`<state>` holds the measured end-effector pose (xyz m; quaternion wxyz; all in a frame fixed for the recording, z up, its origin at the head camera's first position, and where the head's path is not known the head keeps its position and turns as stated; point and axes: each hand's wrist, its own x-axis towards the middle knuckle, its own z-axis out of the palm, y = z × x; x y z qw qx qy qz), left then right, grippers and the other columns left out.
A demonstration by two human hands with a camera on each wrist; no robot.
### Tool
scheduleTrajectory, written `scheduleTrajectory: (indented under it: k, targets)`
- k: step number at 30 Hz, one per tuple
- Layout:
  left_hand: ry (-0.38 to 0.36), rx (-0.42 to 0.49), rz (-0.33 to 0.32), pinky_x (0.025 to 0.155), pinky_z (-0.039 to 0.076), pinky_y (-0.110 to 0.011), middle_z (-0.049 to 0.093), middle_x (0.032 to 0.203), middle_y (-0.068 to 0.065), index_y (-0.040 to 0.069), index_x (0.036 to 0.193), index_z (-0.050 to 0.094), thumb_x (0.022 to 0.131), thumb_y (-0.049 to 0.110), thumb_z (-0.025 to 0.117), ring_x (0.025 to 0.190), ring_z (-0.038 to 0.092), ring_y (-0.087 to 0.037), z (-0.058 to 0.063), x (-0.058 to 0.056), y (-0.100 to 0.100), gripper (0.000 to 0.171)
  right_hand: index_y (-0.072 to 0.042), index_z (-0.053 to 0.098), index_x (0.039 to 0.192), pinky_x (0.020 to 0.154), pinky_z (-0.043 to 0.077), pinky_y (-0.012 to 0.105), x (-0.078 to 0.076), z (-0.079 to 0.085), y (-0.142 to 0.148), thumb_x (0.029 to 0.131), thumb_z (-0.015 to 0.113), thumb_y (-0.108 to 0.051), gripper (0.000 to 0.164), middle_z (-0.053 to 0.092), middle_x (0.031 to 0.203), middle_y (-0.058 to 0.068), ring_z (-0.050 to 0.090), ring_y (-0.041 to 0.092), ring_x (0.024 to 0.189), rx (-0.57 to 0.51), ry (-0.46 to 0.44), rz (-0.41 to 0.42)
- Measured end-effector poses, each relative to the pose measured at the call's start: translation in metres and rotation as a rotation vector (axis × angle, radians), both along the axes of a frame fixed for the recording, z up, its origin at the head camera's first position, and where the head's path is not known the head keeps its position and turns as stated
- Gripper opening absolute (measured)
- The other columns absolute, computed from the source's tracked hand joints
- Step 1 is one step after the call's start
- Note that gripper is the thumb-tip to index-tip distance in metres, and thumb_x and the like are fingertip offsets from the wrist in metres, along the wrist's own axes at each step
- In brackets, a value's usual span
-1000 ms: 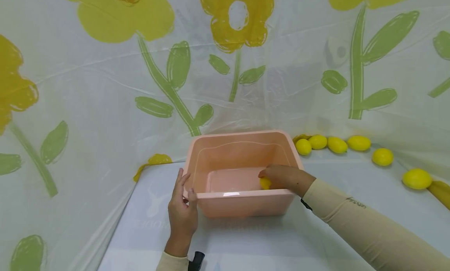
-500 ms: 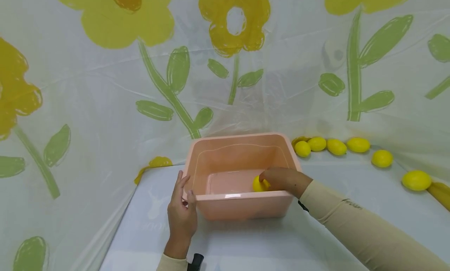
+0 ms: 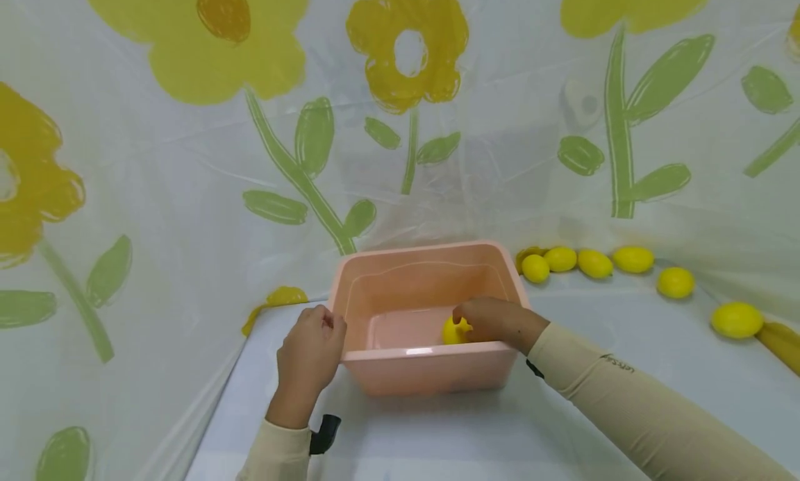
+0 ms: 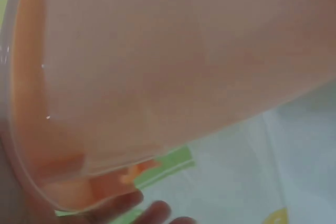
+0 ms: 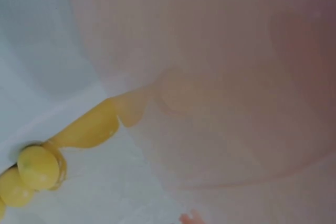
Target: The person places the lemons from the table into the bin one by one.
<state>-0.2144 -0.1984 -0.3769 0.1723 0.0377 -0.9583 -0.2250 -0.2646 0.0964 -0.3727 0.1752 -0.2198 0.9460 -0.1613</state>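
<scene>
A pale pink plastic basin (image 3: 431,371) stands on the white-covered table in the head view. My right hand (image 3: 496,321) reaches inside over its right rim, with curled fingers gripping a yellow lemon (image 3: 453,332) low near the front wall. Part of that lemon is hidden by the fingers and wall. At the basin's left rim, my left hand (image 3: 310,352) holds the edge with bent fingers. The left wrist view has its fingertips (image 4: 157,211) just below the rim. In the right wrist view, the translucent basin side covers most of the picture.
Several lemons (image 3: 595,264) lie in a curved row behind and to the right of the basin. The nearest one (image 3: 737,320) sits at the far right. A white sheet (image 3: 500,203) printed with yellow flowers hangs behind the table.
My left hand has turned and curled its fingers at the left rim, its wrist shifting left. The lemon under my right hand has come further left and into view inside the basin.
</scene>
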Motion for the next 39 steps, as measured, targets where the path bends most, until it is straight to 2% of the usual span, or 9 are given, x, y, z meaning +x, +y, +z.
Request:
scheduleTrajectory:
  k: [3, 7, 16, 18, 23, 25, 29, 33, 39]
  targets:
    - [-0.09, -0.07, -0.079, 0.063, 0.052, -0.049, 0.06, 0.13, -0.013, 0.011, 0.11, 0.066, 0.097, 0.034, 0.047, 0.097, 0.066, -0.031, 0.007, -0.008, 0.003, 0.033, -0.011, 0.07, 0.118, 0.102, 0.051, 0.044, 0.0, -0.002, 0.001, 0.09, 0.072, -0.013, 0.028, 0.071, 0.115, 0.003, 0.063, 0.02, 0.099, -0.003, 0.017, 0.019]
    - [-0.167, -0.132, -0.192, 0.083, 0.051, -0.064, 0.037, 0.157, -0.018, 0.013, 0.143, 0.05, 0.098, 0.037, 0.051, 0.129, 0.053, -0.042, 0.012, -0.02, 0.01, 0.051, -0.012, 0.07, 0.118, 0.101, 0.052, 0.043, 0.001, -0.004, 0.002, 0.09, 0.073, -0.014, 0.028, 0.071, 0.114, 0.002, 0.063, 0.019, 0.099, -0.014, 0.029, 0.029]
    - [-0.217, -0.124, -0.201, 0.091, 0.048, -0.065, 0.022, 0.164, -0.024, 0.01, 0.157, 0.028, 0.099, 0.041, 0.05, 0.131, 0.049, -0.049, 0.007, -0.037, 0.015, 0.069, -0.013, 0.072, 0.117, 0.097, 0.054, 0.04, 0.001, -0.002, -0.002, 0.092, 0.071, -0.015, 0.025, 0.073, 0.113, 0.002, 0.067, 0.018, 0.099, -0.058, 0.075, 0.017]
    - [-0.21, -0.118, -0.192, 0.091, 0.049, -0.065, 0.021, 0.164, -0.023, 0.01, 0.157, 0.028, 0.098, 0.043, 0.049, 0.13, 0.05, -0.049, 0.007, -0.038, 0.017, 0.07, -0.014, 0.072, 0.116, 0.092, 0.056, 0.036, 0.001, 0.0, -0.002, 0.093, 0.069, -0.016, 0.023, 0.073, 0.108, 0.0, 0.066, 0.015, 0.091, -0.083, 0.144, -0.017]
    - [-0.202, -0.098, -0.177, 0.091, 0.049, -0.065, 0.022, 0.165, -0.02, 0.013, 0.157, 0.03, 0.098, 0.044, 0.048, 0.129, 0.052, -0.048, 0.008, -0.04, 0.021, 0.07, -0.01, 0.073, 0.103, 0.069, 0.057, 0.027, 0.004, 0.005, 0.008, 0.091, 0.067, -0.014, 0.014, 0.073, 0.091, 0.001, 0.06, 0.012, 0.071, -0.257, 0.536, -0.094]
    - [-0.205, -0.092, -0.173, 0.092, 0.048, -0.064, 0.022, 0.165, -0.02, 0.013, 0.156, 0.033, 0.098, 0.045, 0.048, 0.129, 0.052, -0.047, 0.008, -0.041, 0.022, 0.068, -0.007, 0.073, 0.098, 0.064, 0.056, 0.028, 0.007, 0.007, 0.016, 0.09, 0.068, -0.011, 0.011, 0.074, 0.088, 0.005, 0.062, 0.014, 0.069, -0.334, 0.709, -0.108]
    - [-0.2, -0.085, -0.167, 0.094, 0.048, -0.063, 0.022, 0.165, -0.018, 0.013, 0.153, 0.04, 0.098, 0.045, 0.047, 0.129, 0.053, -0.046, 0.007, -0.043, 0.023, 0.063, -0.004, 0.073, 0.094, 0.065, 0.058, 0.036, 0.015, 0.009, 0.036, 0.086, 0.07, -0.004, 0.009, 0.073, 0.088, 0.009, 0.065, 0.021, 0.074, -0.42, 0.907, -0.152]
    - [-0.184, -0.085, -0.153, 0.094, 0.049, -0.062, 0.025, 0.165, -0.017, 0.014, 0.149, 0.045, 0.099, 0.044, 0.049, 0.129, 0.054, -0.045, 0.008, -0.043, 0.02, 0.059, -0.001, 0.072, 0.097, 0.074, 0.059, 0.045, 0.023, 0.008, 0.057, 0.084, 0.07, 0.0, 0.013, 0.072, 0.095, 0.013, 0.066, 0.027, 0.086, -0.443, 0.957, -0.199]
    - [-0.179, -0.07, -0.147, 0.095, 0.049, -0.06, 0.025, 0.164, -0.018, 0.013, 0.148, 0.047, 0.099, 0.044, 0.049, 0.129, 0.054, -0.045, 0.01, -0.041, 0.017, 0.058, -0.001, 0.07, 0.104, 0.085, 0.054, 0.055, 0.035, -0.002, 0.09, 0.084, 0.068, 0.0, 0.02, 0.069, 0.108, 0.018, 0.061, 0.037, 0.102, -0.409, 0.925, -0.298]
